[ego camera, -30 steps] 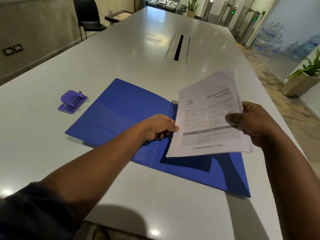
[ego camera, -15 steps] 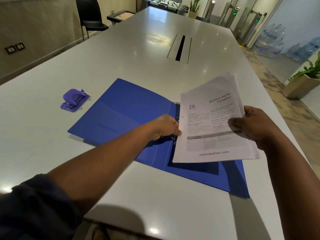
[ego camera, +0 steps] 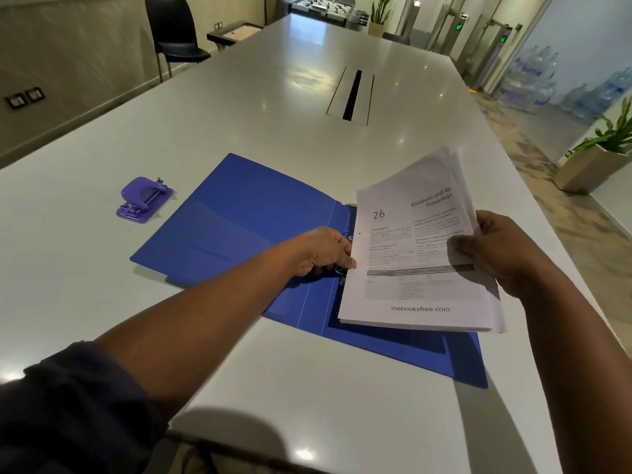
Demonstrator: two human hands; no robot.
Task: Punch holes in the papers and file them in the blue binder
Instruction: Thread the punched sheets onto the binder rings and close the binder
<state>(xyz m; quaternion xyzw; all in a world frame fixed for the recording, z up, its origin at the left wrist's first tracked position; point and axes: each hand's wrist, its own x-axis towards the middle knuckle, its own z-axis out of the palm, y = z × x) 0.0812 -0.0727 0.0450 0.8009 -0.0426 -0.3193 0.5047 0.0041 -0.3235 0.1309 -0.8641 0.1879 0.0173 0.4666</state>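
Long white worktop [ego camera: 273, 131] fills most of the frame, running to the upper centre, w/ a dark cable slot [ego camera: 352, 95] set in its far middle; blue binder [ego camera: 239, 230] lies open flat at frame centre, left cover spread toward centre-left, right cover running to the lower right under the papers; stack of papers [ego camera: 417, 268] at centre-right, held tilted above the binder's right half, left edge low by the spine, top sheet printed "26" and "Blindness and its Prevention", one punched hole visible near its left margin; left hand [ego camera: 325, 251] at frame centre, arm coming in from the lower left w/ a dark sleeve, grip curled closed at the metal ring mechanism [ego camera: 343, 273] next to the papers' left edge; whether it pinches the rings or the sheet can't be told; right hand [ego camera: 506, 254] at centre-right, grip clenched on the stack's right edge, thumb on top; purple hole punch [ego camera: 143, 200] at mid-left on the worktop, well apart from the binder; black chair [ego camera: 174, 32] upper left.
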